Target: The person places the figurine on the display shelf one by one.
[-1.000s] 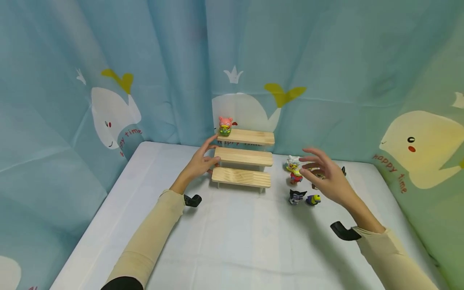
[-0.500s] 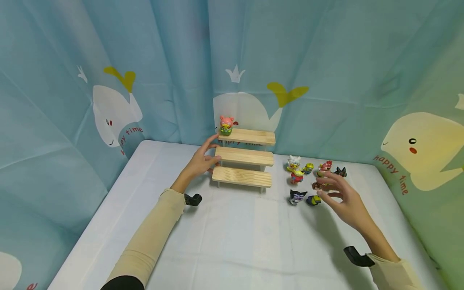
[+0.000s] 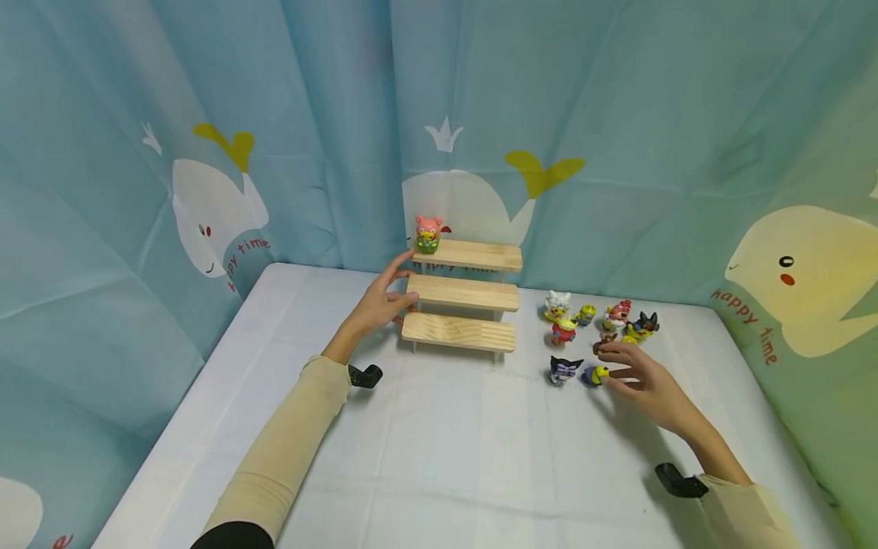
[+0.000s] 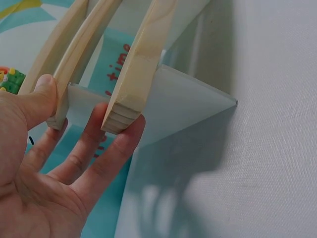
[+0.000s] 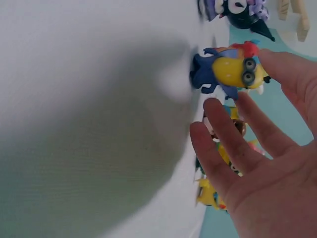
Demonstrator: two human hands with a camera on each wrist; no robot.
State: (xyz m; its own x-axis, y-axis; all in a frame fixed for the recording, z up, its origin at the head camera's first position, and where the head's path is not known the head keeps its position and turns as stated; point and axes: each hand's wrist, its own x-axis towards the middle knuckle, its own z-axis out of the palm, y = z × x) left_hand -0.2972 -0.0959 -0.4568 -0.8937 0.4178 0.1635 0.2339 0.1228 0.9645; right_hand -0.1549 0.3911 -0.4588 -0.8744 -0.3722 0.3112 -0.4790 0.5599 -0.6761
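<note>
A three-tier stepped display shelf [image 3: 463,290] with wooden boards and clear supports stands at the middle back. My left hand [image 3: 376,306] grips its left end; in the left wrist view, the thumb lies on one board [image 4: 86,44] and fingers touch the end of another [image 4: 138,74]. On the top board sits a pink-hooded figurine [image 3: 428,234]. My right hand [image 3: 648,385] is beside a yellow and blue Minion figurine [image 5: 223,72], thumb and fingers spread around it. Whether they touch it I cannot tell. The Minion stands on the table.
Near the Minion stand a black-eared purple figurine [image 3: 564,370], a white-haired one [image 3: 558,305], a red and yellow one [image 3: 564,330], a small yellow one [image 3: 585,315], a red-hatted one [image 3: 617,314] and a dark-eared yellow one [image 3: 642,328]. Blue-green curtains [image 3: 329,114] enclose the white table [image 3: 446,442].
My right hand has moved right and down from above the white-haired figurine to the Minion, uncovering the figurines at the back. The left hand keeps its place on the shelf.
</note>
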